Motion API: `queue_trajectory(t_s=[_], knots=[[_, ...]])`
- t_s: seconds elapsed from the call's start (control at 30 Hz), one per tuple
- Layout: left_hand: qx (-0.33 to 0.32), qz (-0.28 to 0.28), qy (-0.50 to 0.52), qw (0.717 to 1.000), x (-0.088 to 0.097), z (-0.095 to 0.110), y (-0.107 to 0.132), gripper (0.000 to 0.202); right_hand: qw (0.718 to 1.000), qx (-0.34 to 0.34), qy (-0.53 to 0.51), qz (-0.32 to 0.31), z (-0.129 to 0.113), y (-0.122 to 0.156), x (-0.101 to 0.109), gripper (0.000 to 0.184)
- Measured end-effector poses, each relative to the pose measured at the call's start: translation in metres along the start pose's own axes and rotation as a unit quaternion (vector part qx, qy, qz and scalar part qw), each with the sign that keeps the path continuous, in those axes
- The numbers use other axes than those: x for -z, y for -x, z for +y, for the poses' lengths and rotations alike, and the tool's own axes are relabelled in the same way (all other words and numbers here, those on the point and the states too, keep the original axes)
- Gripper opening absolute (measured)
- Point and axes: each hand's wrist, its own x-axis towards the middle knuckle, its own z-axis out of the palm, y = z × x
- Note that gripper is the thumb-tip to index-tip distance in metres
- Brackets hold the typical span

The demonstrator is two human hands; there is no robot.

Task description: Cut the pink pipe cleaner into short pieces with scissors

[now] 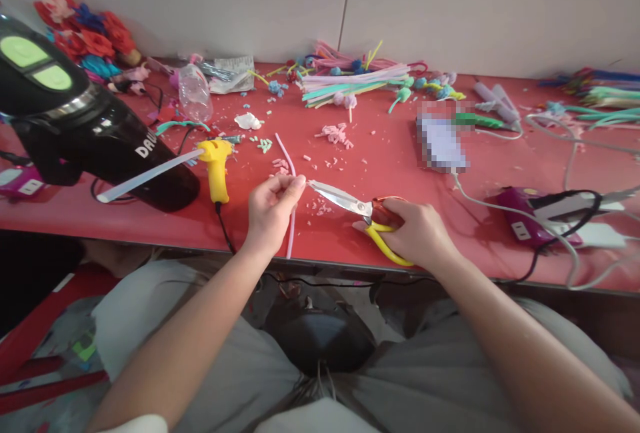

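Note:
My left hand (273,210) pinches a long pink pipe cleaner (290,166) near the front edge of the red table (380,160). The stem runs from the tabletop through my fingers and hangs past the edge. My right hand (413,230) grips yellow-handled scissors (357,210). The blades are closed and their tip points left, almost touching my left fingertips. Small pink cut pieces (320,206) lie under the blades.
A yellow glue gun (216,170) with a clear stick lies left, beside a black hair dryer (75,126). Several pipe cleaners (350,76), a plastic bottle (195,93), paper flowers (85,33), a phone (443,143) and power strips with cables (540,220) crowd the table.

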Motion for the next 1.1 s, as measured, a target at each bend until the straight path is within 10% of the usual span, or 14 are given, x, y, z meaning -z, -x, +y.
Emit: queue_trajectory(t_s=[1.1], knots=[[0.004,0.004,-0.011,1.0,-0.0006,0.0004,-0.0007,0.028,0.999,-0.005,0.042,0.009,0.0018,-0.0006,-0.0022,0.055]])
